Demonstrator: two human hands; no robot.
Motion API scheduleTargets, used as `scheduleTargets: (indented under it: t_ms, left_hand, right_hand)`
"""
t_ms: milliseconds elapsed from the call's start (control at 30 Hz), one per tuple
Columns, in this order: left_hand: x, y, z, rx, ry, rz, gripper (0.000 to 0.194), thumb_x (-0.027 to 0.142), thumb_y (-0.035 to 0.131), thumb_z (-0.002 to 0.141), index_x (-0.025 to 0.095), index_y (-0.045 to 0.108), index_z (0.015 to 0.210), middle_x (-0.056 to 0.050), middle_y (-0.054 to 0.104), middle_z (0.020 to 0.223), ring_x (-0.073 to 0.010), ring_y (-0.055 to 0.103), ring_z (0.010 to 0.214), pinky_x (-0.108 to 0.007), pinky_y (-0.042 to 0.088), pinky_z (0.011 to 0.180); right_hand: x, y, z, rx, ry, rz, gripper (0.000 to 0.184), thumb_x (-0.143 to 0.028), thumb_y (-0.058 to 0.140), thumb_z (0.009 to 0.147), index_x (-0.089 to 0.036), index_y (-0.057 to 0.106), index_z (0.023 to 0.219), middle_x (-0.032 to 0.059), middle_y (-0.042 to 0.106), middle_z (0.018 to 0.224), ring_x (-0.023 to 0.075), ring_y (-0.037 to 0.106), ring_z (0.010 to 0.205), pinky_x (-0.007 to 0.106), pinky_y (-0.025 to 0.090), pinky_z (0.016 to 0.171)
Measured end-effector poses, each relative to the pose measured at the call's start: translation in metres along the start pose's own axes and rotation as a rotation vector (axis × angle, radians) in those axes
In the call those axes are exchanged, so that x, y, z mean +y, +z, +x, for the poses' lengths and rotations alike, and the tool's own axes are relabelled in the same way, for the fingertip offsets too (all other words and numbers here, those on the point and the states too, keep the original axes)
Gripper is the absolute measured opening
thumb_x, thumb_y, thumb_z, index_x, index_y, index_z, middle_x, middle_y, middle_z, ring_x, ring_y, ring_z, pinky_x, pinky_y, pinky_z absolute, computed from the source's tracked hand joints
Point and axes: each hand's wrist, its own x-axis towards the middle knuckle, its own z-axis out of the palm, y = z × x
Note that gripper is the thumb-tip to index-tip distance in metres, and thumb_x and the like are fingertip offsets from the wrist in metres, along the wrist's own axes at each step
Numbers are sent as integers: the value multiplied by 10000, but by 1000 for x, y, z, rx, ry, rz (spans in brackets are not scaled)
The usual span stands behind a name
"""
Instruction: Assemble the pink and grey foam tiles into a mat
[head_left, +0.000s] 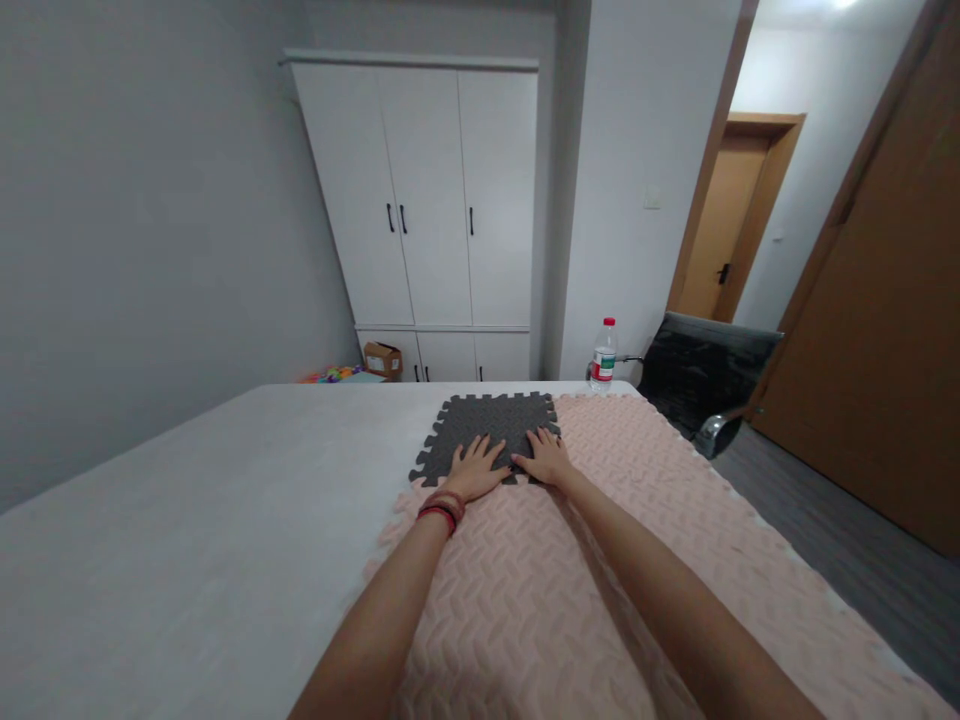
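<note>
Dark-grey interlocking foam tile [484, 412] lies near the far edge of the white tabletop [225, 490], bordered by pink foam mats [517, 590] on its near and right sides. Your left hand [475, 472] rests palm-down over its near edge, fingers spread; your right hand [549, 460], likewise splayed, covers its near right corner.

Tile [496, 413] on table [225, 510]; bottle [604, 354] right
</note>
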Motion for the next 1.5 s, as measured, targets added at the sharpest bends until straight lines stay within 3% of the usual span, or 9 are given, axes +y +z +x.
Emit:
scheduleTargets:
  t_ms: [133,267,400,467,567,667,1200,1333,1500]
  left_hand:
    - [1,-2,-4,-7,-4,12,649,591,394,855,259,272,1399,-80,211,1505,-312,161,1370,-598,79,1091]
    - [1,-2,-5,0,1,28,704,674,314,826,289,243,1412,-80,208,1513,-296,130,1385,-576,77,1091]
    - [-1,-1,-5,20,10,46,714,707,248,806,328,247,1410,-66,209,1516,-270,124,1393,-544,100,1091]
    - [-1,0,-5,26,15,53,712,701,236,808,324,245,1412,-66,213,1515,-268,126,1393,-541,105,1090]
    - [-3,3,-3,27,24,59,713,698,224,811,321,233,1416,-69,211,1515,-267,119,1394,-542,105,1089]
    - [-4,3,-1,14,36,56,742,723,211,798,321,213,1422,-72,196,1519,-270,103,1397,-548,101,1087]
    - [-2,1,-2,12,41,66,728,709,151,817,312,207,1425,-76,203,1517,-278,104,1395,-551,108,1084]
    - [-1,0,-2,22,39,68,730,708,114,818,311,227,1420,-79,228,1509,-283,122,1392,-551,118,1082]
    - [-2,-1,-3,24,37,67,735,714,107,813,318,228,1420,-72,228,1510,-279,121,1393,-543,122,1085]
  right_hand:
    - [2,-6,7,-36,-3,9,813,-680,320,808,-138,302,1414,141,223,1491,268,161,1373,428,150,1084]
    - [12,-26,18,-61,-59,-4,719,-595,358,837,-132,357,1388,117,368,1430,213,310,1319,323,236,1058]
    - [24,-39,29,25,-86,-56,712,-520,370,857,-148,212,1444,76,218,1501,196,105,1386,375,68,1110]
    - [29,-35,33,61,-62,-71,718,-522,303,878,-128,140,1456,81,136,1520,198,28,1394,421,-1,1109]
    - [36,-20,37,59,-5,-70,734,-543,196,891,-77,111,1453,127,126,1515,211,66,1391,453,24,1102]
    - [43,-11,41,23,1,-65,773,-597,162,875,-85,122,1453,114,131,1516,200,95,1388,433,49,1105]
    - [56,-12,54,-111,-24,-61,813,-656,128,853,-112,96,1457,87,82,1524,187,35,1394,451,6,1105]
    - [60,-17,54,-91,-47,-41,715,-581,133,890,-143,136,1456,66,123,1520,175,74,1391,447,47,1105]
    - [72,-23,54,-53,-70,-28,513,-327,151,930,-257,282,1421,-6,268,1484,147,203,1363,412,140,1094]
